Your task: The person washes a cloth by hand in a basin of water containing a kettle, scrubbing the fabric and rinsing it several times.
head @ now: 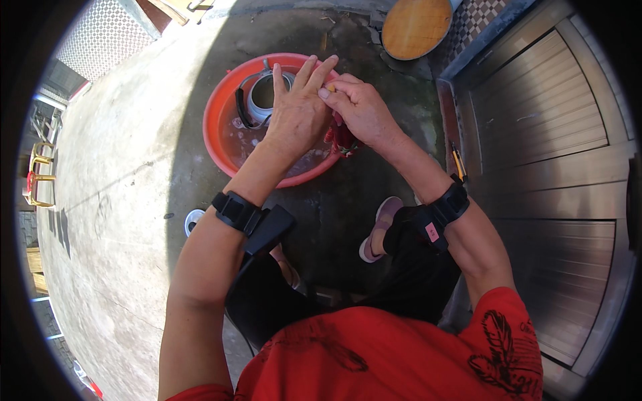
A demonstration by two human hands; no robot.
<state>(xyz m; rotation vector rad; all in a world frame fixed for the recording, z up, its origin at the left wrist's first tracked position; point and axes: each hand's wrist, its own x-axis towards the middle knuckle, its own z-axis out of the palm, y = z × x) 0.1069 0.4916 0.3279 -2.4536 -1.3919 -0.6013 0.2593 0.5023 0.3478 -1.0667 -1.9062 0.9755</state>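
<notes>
Over an orange-red plastic basin of cloudy water, my left hand is spread, back upward, with nothing visible in it; its thumb side is hidden. My right hand meets it at the index-finger side, pinching a small yellowish thing between thumb and finger; I cannot tell what it is. A dark red patterned cloth hangs below my right hand at the basin's rim; how it is held is hidden. In the basin stands a metal kettle, open at the top, its black-gripped handle folded to the left.
A round lid-like thing lies on the concrete floor left of my left forearm. At the upper right is a round wooden-topped object. A metal door stands on the right, with a yellow-handled tool beside it. Gold-coloured chair legs show far left.
</notes>
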